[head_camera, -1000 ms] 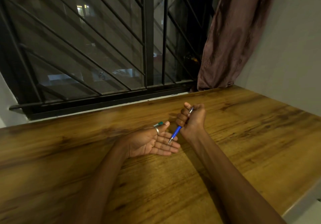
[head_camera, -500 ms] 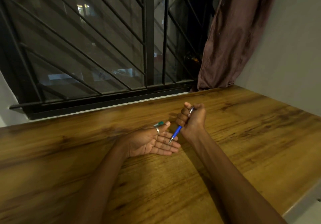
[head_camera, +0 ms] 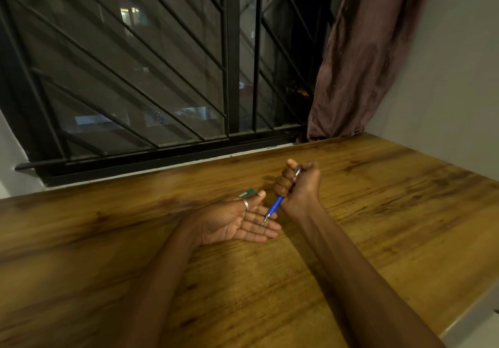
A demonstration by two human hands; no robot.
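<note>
Two hands meet over the middle of the wooden desk [head_camera: 378, 212] in the head view, the only one there is. The right hand [head_camera: 299, 183] is curled into a fist round a blue pen [head_camera: 275, 206], so the silver clip end pokes out of the top of the fist while the barrel and metal tip slant down and to the left. The left hand [head_camera: 235, 219] lies palm up just left of it, its fingers [head_camera: 266, 230] straight and side by side, thumb lifted, gripping nothing. It seems offered as a surface, and the fist grip looks better suited to pressing the pen against it than to writing. The tip ends over the left fingers, but whether it touches the skin or sits just above it cannot be told from this angle. A ring [head_camera: 245, 204] sits on what appears to be the left thumb. Just beyond that thumb a small green-tipped object [head_camera: 247, 193] lies on the desk, mostly hidden by the hand; it may be another pen or a cap. Much of the blue pen's barrel is buried in the fist. On the far side a dark window grille [head_camera: 162, 77] shows only blurred lights, a curtain [head_camera: 359, 64] hangs down to the desk's far right corner, and a plain wall [head_camera: 459, 77] closes the right. Both forearms are cut off by the near edge.
</note>
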